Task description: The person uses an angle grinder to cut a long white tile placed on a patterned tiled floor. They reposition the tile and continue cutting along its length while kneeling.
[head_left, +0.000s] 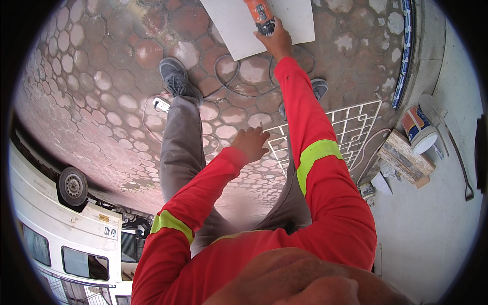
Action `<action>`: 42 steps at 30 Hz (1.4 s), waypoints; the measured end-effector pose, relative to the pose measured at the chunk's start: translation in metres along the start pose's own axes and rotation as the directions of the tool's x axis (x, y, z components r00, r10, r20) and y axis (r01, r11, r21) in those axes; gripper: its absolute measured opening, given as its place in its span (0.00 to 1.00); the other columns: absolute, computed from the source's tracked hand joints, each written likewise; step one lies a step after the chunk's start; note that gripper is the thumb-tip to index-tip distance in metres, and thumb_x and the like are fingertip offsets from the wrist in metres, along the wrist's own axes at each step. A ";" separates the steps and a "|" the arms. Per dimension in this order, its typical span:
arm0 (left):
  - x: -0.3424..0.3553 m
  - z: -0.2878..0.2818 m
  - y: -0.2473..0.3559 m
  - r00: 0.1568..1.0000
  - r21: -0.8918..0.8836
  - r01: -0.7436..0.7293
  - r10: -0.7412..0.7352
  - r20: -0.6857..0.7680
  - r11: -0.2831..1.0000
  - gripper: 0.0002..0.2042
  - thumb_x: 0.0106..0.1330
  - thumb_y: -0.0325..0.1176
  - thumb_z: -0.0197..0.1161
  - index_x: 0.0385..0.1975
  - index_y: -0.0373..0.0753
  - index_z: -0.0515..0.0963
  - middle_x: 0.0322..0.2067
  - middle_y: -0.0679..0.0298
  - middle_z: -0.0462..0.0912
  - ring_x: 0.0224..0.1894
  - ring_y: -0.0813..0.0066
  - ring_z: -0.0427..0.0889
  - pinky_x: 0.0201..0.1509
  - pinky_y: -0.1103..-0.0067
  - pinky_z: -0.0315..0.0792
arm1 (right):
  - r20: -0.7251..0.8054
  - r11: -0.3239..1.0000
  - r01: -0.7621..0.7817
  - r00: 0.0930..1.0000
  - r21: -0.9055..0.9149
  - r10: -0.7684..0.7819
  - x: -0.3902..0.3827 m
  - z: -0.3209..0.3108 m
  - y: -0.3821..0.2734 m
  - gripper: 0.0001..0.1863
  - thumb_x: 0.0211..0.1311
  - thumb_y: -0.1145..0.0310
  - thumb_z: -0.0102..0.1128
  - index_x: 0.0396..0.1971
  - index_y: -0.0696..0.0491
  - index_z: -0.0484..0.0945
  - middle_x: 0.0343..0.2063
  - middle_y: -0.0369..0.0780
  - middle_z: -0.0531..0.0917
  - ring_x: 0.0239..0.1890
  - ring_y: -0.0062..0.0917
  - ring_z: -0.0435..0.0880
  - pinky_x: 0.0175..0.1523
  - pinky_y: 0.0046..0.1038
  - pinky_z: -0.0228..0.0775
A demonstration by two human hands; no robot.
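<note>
At the far edge of the view, my right hand (275,40) grips the black end of an orange power tool (257,9). The tool's far part is cut off by the frame, so I cannot tell its exact kind. It lies over a flat white sheet (238,38) on the paving. My left hand (249,145) hangs in front of my body with its fingers loosely bent and the thumb apart, gripping nothing that I can make out. A small thin stub shows just beyond its fingertips; whether the hand touches it is unclear.
A dark cord (244,95) loops between my shoes, near a white power strip (161,104). A white metal grille (351,127) lies by my right leg. To the right are a paint bucket (419,132), a shovel (460,168) and boards (404,155). A white vehicle (76,223) stands left.
</note>
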State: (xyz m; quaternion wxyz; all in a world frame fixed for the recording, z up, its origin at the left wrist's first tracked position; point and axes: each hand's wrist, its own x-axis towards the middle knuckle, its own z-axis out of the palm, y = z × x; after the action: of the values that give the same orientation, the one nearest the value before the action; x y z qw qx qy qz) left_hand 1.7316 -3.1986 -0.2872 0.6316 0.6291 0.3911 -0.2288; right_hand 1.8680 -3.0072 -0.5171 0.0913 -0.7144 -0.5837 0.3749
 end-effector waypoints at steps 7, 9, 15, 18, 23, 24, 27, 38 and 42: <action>0.002 0.005 0.000 1.000 0.010 0.000 0.000 -0.010 1.000 0.24 0.65 0.47 0.64 0.57 0.44 0.74 0.55 0.58 0.75 0.57 0.58 0.76 0.57 0.61 0.70 | -0.004 0.999 0.012 1.000 0.035 -0.012 0.000 0.001 0.006 0.46 0.43 0.49 0.79 0.60 0.55 0.70 0.41 0.49 0.86 0.43 0.45 0.87 0.48 0.43 0.78; 0.003 0.006 -0.001 1.000 -0.004 -0.001 0.001 -0.007 1.000 0.24 0.65 0.48 0.64 0.57 0.44 0.73 0.55 0.57 0.75 0.57 0.58 0.76 0.57 0.60 0.70 | -0.005 1.000 0.019 1.000 0.021 -0.019 -0.004 0.000 0.007 0.45 0.45 0.49 0.79 0.61 0.56 0.70 0.40 0.49 0.87 0.43 0.43 0.87 0.49 0.40 0.78; 0.002 0.007 -0.003 1.000 0.013 -0.010 0.010 -0.024 1.000 0.24 0.65 0.48 0.65 0.57 0.44 0.74 0.57 0.57 0.75 0.57 0.58 0.76 0.57 0.60 0.70 | 0.001 0.997 0.018 1.000 0.075 -0.018 -0.022 -0.002 0.012 0.45 0.45 0.51 0.79 0.61 0.58 0.69 0.41 0.50 0.86 0.43 0.43 0.87 0.50 0.40 0.78; 0.003 0.008 -0.002 1.000 0.014 -0.004 0.004 -0.011 1.000 0.24 0.65 0.48 0.65 0.57 0.44 0.74 0.57 0.57 0.75 0.57 0.58 0.76 0.57 0.60 0.70 | 0.028 0.996 -0.014 1.000 0.083 0.011 -0.024 -0.004 0.012 0.45 0.46 0.51 0.79 0.61 0.58 0.69 0.42 0.50 0.86 0.43 0.43 0.87 0.50 0.40 0.78; 0.009 0.009 0.002 1.000 0.003 -0.001 0.001 -0.012 1.000 0.23 0.65 0.48 0.65 0.56 0.44 0.74 0.54 0.59 0.76 0.57 0.59 0.76 0.56 0.61 0.70 | 0.054 0.997 -0.037 0.998 0.066 0.033 -0.023 -0.007 0.016 0.45 0.46 0.50 0.78 0.62 0.56 0.69 0.43 0.50 0.86 0.44 0.44 0.87 0.50 0.40 0.78; 0.011 0.009 0.003 1.000 0.005 0.001 -0.001 -0.009 1.000 0.23 0.65 0.48 0.65 0.56 0.45 0.74 0.53 0.59 0.76 0.56 0.59 0.76 0.56 0.61 0.70 | 0.057 0.997 -0.043 0.998 0.070 0.039 -0.023 -0.008 0.017 0.45 0.46 0.50 0.78 0.62 0.56 0.69 0.43 0.50 0.86 0.45 0.44 0.87 0.51 0.40 0.78; 0.016 0.010 0.005 1.000 -0.022 0.017 -0.016 0.021 1.000 0.23 0.65 0.46 0.64 0.57 0.45 0.74 0.53 0.58 0.76 0.57 0.57 0.76 0.58 0.59 0.71 | 0.065 0.998 -0.049 0.997 0.042 0.047 -0.019 -0.005 0.021 0.47 0.44 0.50 0.79 0.62 0.55 0.67 0.43 0.49 0.85 0.45 0.45 0.86 0.50 0.43 0.77; 0.025 0.021 0.012 1.000 -0.019 0.012 -0.012 0.009 1.000 0.22 0.65 0.46 0.64 0.56 0.45 0.74 0.53 0.58 0.76 0.56 0.55 0.76 0.58 0.58 0.72 | 0.008 0.997 0.011 1.000 0.076 -0.011 -0.025 -0.005 0.047 0.45 0.44 0.51 0.80 0.61 0.56 0.69 0.42 0.49 0.86 0.43 0.43 0.87 0.49 0.41 0.78; 0.024 0.019 0.011 1.000 -0.015 0.015 -0.014 0.020 1.000 0.22 0.65 0.46 0.64 0.56 0.45 0.73 0.53 0.57 0.76 0.57 0.55 0.76 0.58 0.58 0.72 | -0.010 0.994 0.027 1.000 0.108 -0.026 -0.032 -0.006 0.048 0.44 0.44 0.52 0.80 0.60 0.56 0.70 0.41 0.49 0.86 0.43 0.42 0.87 0.49 0.39 0.78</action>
State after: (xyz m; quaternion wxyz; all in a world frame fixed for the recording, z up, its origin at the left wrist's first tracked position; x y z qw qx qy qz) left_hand 1.7583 -3.2115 -0.3008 0.6384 0.6192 0.3911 -0.2366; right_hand 1.9073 -3.0492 -0.5264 0.1373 -0.7023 -0.5714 0.4018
